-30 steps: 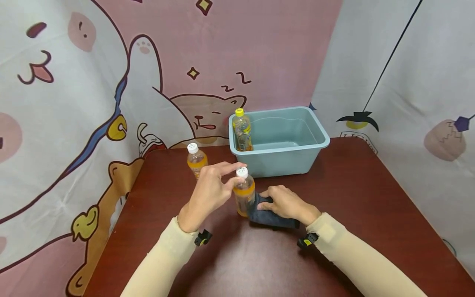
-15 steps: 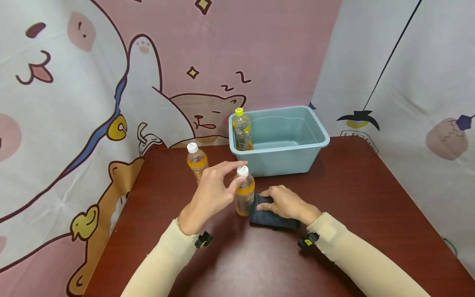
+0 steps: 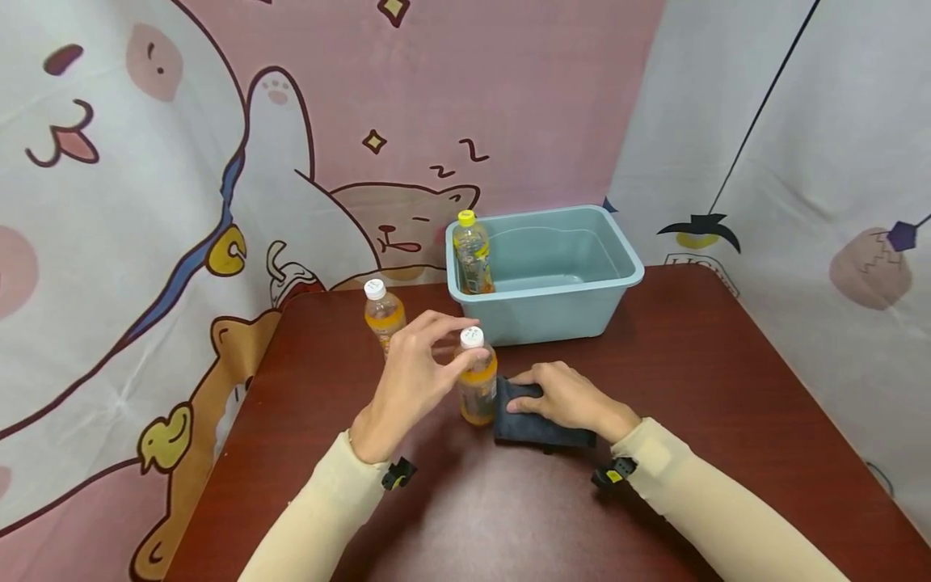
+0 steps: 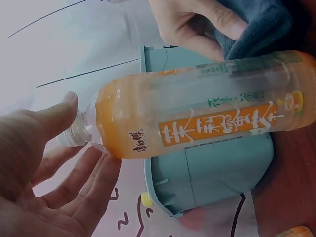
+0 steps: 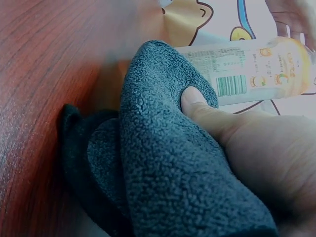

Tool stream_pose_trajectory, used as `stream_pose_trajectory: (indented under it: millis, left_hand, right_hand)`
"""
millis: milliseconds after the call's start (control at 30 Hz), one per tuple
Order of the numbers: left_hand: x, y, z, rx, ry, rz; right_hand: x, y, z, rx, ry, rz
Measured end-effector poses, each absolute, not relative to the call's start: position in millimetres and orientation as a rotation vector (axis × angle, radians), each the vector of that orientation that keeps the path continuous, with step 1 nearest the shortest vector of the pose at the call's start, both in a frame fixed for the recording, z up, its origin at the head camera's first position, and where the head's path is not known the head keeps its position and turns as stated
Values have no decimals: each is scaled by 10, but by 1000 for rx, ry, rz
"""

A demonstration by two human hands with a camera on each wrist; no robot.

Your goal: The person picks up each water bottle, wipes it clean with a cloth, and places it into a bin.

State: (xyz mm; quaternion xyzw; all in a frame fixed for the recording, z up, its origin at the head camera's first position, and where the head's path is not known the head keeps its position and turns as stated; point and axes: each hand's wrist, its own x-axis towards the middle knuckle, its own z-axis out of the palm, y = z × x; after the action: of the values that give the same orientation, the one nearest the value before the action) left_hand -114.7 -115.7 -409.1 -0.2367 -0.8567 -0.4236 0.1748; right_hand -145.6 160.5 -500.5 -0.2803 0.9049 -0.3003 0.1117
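Near the blue tub (image 3: 541,319), the left hand (image 3: 410,376) holds a bottle (image 3: 478,396) and the right hand (image 3: 575,398) grips a dark cloth (image 3: 545,432).
From the head, the bottle is upright in front of the tub, with the left hand pinching its white cap (image 3: 471,337); the cloth is in front of the tub too. Another white-topped bottle (image 3: 384,318) is left of the tub, and a yellow-topped bottle (image 3: 473,259) is inside its left end. From the left wrist, the held bottle covers part of the tub. From the right wrist, the thumb (image 5: 197,106) presses the fuzzy cloth.
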Motion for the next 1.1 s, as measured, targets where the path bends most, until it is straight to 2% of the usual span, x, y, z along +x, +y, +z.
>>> stream_pose_trajectory:
  millis: [1100]
  left_hand:
    - [-1176, -1252, -4049, -632, -2551, -1239]
  right_hand:
    - [-1471, 1785, -4499, -781, 2746, -1107]
